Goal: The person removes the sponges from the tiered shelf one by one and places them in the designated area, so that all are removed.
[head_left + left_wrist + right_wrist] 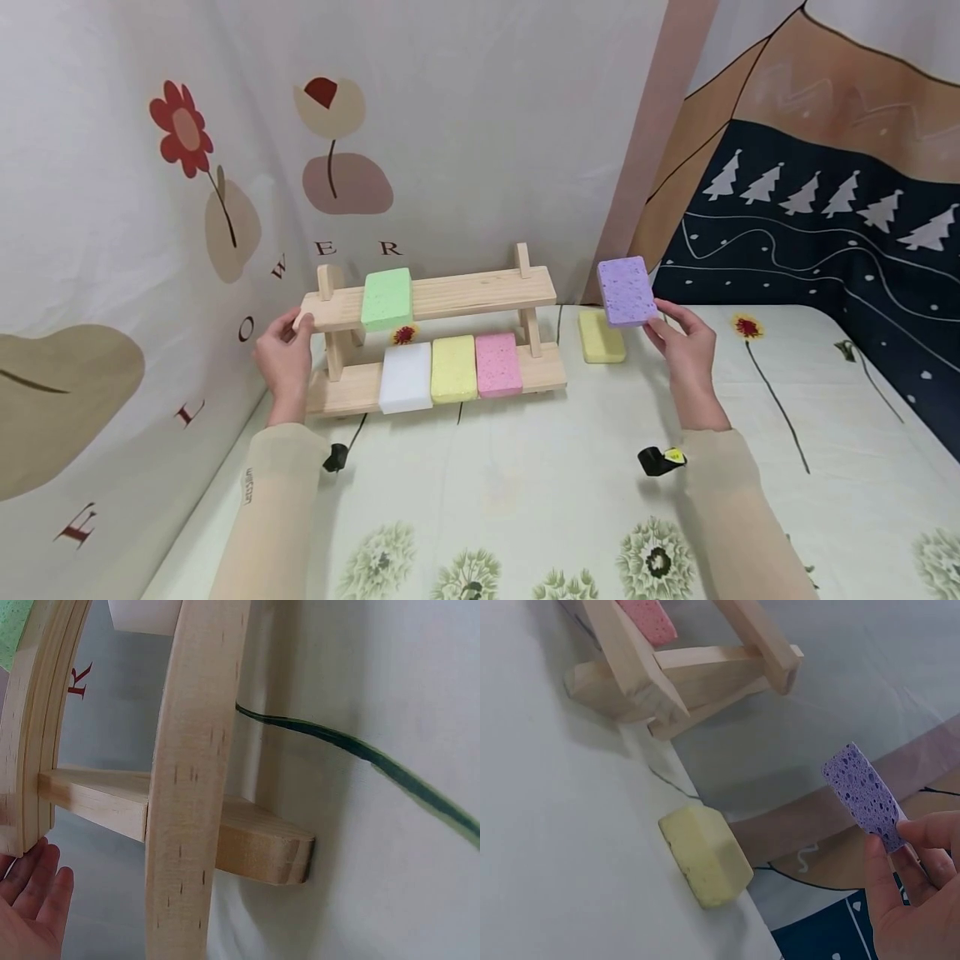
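Note:
My right hand (688,346) pinches a purple sponge (627,291) by its lower right corner, raised to the right of a two-tier wooden shelf (480,292). In the right wrist view, the thumb and fingers grip one end of the porous sponge. My left hand (285,358) holds the left end of the upper board, its fingertips at the board's end in the left wrist view. A green sponge (387,298) leans on the upper tier. On the lower tier, a white sponge (406,377), a yellow sponge (453,369) and a pink sponge (498,365) stand side by side.
Another yellow sponge (602,337) lies on the tablecloth (495,483), right of the shelf and below the purple sponge. Behind the shelf hangs a printed curtain (480,125), with a dark tree-patterned cloth (810,225) at the right.

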`<state>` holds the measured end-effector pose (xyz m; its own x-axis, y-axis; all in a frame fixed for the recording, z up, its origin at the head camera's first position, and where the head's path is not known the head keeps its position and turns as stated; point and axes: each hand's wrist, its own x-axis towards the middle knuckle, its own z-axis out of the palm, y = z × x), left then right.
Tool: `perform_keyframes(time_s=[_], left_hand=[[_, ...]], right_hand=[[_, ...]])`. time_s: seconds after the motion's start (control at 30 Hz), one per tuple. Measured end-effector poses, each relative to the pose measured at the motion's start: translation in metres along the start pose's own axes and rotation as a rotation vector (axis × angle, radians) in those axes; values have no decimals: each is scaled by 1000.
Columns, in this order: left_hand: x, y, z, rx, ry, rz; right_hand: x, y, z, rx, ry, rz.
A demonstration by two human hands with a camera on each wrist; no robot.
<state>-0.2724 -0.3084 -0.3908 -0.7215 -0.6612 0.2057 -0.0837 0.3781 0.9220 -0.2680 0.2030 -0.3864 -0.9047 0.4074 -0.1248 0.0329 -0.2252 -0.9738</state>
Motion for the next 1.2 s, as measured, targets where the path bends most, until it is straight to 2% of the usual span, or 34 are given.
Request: perform_keyframes(time_s=[0.37, 1.03, 1.2], left_hand=[[0, 0, -1, -4, 1, 6], [-1, 2, 0, 6, 0, 17], [-1, 2, 0, 7, 0, 24]], right_hand=[[6, 5, -12, 12, 61, 35], [15, 19, -30, -14, 104, 64], [17, 22, -31, 12, 116, 66]])
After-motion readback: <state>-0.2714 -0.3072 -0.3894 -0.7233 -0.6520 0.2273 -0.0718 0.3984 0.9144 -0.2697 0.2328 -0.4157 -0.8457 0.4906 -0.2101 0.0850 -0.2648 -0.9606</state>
